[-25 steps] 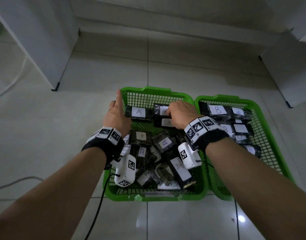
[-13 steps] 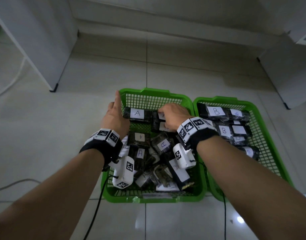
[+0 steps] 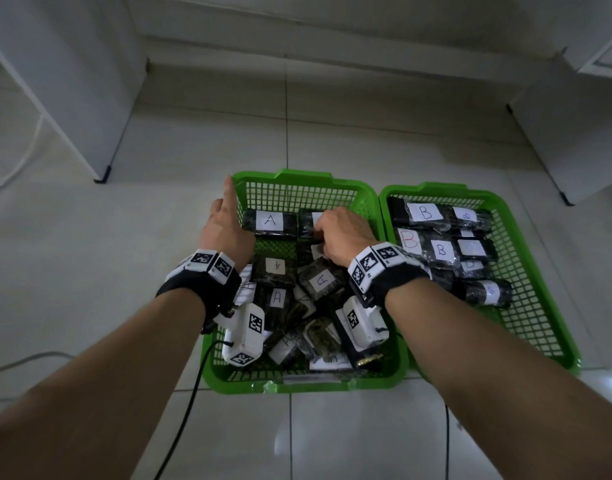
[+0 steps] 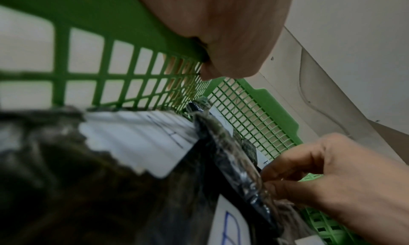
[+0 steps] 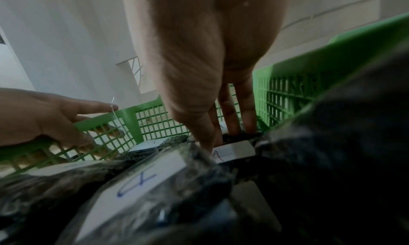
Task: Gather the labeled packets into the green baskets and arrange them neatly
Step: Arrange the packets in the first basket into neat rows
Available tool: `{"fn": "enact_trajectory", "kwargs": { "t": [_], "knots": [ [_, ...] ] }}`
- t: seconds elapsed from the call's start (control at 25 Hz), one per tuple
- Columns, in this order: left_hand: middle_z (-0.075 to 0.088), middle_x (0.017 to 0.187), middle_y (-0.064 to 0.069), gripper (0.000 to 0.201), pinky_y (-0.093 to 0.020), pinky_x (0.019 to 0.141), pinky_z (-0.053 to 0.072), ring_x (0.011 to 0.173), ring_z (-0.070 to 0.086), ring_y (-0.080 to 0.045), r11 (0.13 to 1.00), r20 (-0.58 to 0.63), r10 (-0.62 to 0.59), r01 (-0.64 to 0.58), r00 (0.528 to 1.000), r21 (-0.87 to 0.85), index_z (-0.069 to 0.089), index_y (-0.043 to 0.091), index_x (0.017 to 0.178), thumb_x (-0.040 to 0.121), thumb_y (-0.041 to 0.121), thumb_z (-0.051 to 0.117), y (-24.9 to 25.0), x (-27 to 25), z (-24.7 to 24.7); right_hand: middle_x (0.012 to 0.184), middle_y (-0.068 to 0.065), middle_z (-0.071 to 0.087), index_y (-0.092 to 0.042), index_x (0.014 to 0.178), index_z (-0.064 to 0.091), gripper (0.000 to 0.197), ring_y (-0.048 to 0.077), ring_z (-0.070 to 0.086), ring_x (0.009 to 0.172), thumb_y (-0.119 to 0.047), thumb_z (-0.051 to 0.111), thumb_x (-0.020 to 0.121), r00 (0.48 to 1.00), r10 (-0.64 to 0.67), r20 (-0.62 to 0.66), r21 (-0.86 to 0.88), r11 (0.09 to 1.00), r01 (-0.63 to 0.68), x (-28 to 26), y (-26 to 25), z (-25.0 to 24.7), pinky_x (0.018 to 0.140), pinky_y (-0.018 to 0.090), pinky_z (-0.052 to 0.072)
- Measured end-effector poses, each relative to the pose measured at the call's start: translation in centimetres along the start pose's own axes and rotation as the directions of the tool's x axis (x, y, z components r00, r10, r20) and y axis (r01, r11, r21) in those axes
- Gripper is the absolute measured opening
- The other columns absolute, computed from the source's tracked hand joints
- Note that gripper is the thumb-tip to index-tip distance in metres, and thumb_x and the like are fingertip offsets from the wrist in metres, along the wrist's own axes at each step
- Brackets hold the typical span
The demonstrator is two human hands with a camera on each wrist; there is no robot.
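Right grip (image 3: 342, 233) has curled tighter on the second A packet (image 3: 309, 225), top centre of frame; left grip (image 3: 228, 230) stays on the left green basket (image 3: 363, 195) rim. Back row forming; jumble below unsorted.

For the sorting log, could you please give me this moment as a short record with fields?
setting: two green baskets side by side on a tiled floor
left basket: packets labelled A; two lie in a row at the far end, the rest jumbled
right basket: packets labelled B, lying in rows
left hand: on the left basket's left rim, forefinger straight, other fingers outside the mesh
right hand: fingers curled on the far-right A packet
neighbouring A packet: flat, label up
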State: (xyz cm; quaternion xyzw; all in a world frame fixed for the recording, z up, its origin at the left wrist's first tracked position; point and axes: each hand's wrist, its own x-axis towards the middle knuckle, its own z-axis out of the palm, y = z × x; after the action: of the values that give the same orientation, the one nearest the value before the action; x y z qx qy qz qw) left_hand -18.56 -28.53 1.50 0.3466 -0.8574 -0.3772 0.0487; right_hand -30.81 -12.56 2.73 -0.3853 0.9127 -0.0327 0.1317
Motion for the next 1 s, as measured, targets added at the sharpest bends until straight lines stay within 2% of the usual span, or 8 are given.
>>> {"fn": "enact_trajectory", "kwargs": {
  "t": [0.12,0.28,0.52,0.64,0.72,0.8,0.88,1.0],
  "knots": [
    [0.039,0.148,-0.015,0.1,-0.034,0.091,0.045,0.121,0.053,-0.033,1.0,0.001,-0.005,0.005,1.0,-0.002,-0.003,0.026,0.158,0.082,-0.009,0.052,0.0,0.0,0.0,0.105,0.002,0.062,-0.014,0.108,0.073,0.029,0.021,0.06,0.102,-0.015,0.082,0.081,0.999,-0.002,-0.042,-0.01,1.0,0.001,0.5,0.5,0.1,0.079,0.027,0.044],
    [0.04,0.146,-0.014,0.099,-0.034,0.089,0.045,0.119,0.054,-0.033,1.0,-0.01,0.005,-0.005,1.0,0.001,-0.002,0.026,0.158,0.082,-0.009,0.051,-0.1,0.1,0.2,0.118,0.0,0.052,-0.021,0.137,0.06,0.064,0.02,0.051,0.113,-0.018,0.084,0.078,0.998,-0.066,0.014,-0.011,0.998,0.066,0.9,0.8,0.5,0.094,0.031,0.046],
    [0.04,0.146,-0.014,0.1,-0.034,0.089,0.047,0.118,0.054,-0.033,1.0,-0.028,0.019,-0.019,0.999,-0.003,-0.001,0.026,0.158,0.08,-0.011,0.05,-0.3,0.3,0.3,0.124,0.002,0.065,-0.02,0.132,0.066,0.053,0.022,0.06,0.117,-0.022,0.083,0.081,0.999,-0.004,-0.044,0.066,0.998,0.007,0.9,0.5,-1.1,0.101,0.037,0.05],
    [0.04,0.146,-0.015,0.097,-0.032,0.092,0.043,0.124,0.05,-0.033,0.999,-0.011,0.003,-0.004,1.0,-0.046,0.002,0.026,0.158,0.082,-0.01,0.049,-0.3,0.3,0.2,0.112,-0.002,0.073,-0.019,0.117,0.074,0.035,0.013,0.067,0.096,-0.024,0.083,0.083,0.997,0.07,-0.019,0.253,0.965,-0.063,-0.8,0.4,-2.7,0.096,0.034,0.055],
    [0.039,0.145,-0.017,0.087,-0.042,0.103,0.041,0.13,0.043,-0.036,0.997,-0.026,0.036,-0.038,0.999,-0.061,0.013,0.022,0.157,0.083,-0.005,0.05,-0.3,0.4,-0.1,0.11,-0.005,0.072,-0.019,0.116,0.074,0.032,0.009,0.065,0.091,-0.028,0.08,0.086,0.998,0.039,0.055,0.306,0.951,-0.054,-3.1,-0.2,-3.1,0.092,0.031,0.055],
    [0.041,0.143,-0.018,0.069,-0.048,0.107,0.039,0.131,0.038,-0.038,0.983,-0.11,0.18,-0.174,0.977,0.06,0.035,0.016,0.147,0.083,0.002,0.056,-0.2,0.2,-0.4,0.116,-0.006,0.067,-0.02,0.119,0.072,0.034,0.011,0.061,0.099,-0.029,0.078,0.088,0.997,0.022,0.08,0.299,0.953,-0.045,-5.3,-0.5,-2.4,0.09,0.028,0.049],
    [0.051,0.134,-0.013,0.047,-0.04,0.102,0.043,0.123,0.046,-0.032,0.928,-0.142,0.35,-0.322,0.926,0.186,0.056,0.012,0.128,0.082,0.003,0.059,0.4,-0.7,-0.9,0.131,-0.003,0.06,-0.02,0.125,0.067,0.041,0.018,0.055,0.12,-0.026,0.077,0.087,0.997,0.044,-0.069,0.166,0.986,-0.032,-6.3,0.0,-1.5,0.101,0.03,0.042],
    [0.064,0.114,-0.001,0.033,-0.032,0.096,0.046,0.104,0.059,-0.021,0.839,0.205,0.359,-0.411,0.911,0.356,0.064,0.019,0.11,0.078,0.013,0.06,1.9,-3.0,-1.7,0.165,0.01,0.023,-0.017,0.148,0.045,0.068,0.03,0.016,0.154,-0.023,0.074,0.087,0.972,0.148,-0.181,0.01,0.989,-0.149,-6.8,1.9,-0.2,0.126,0.045,0.015]
  ]
}}
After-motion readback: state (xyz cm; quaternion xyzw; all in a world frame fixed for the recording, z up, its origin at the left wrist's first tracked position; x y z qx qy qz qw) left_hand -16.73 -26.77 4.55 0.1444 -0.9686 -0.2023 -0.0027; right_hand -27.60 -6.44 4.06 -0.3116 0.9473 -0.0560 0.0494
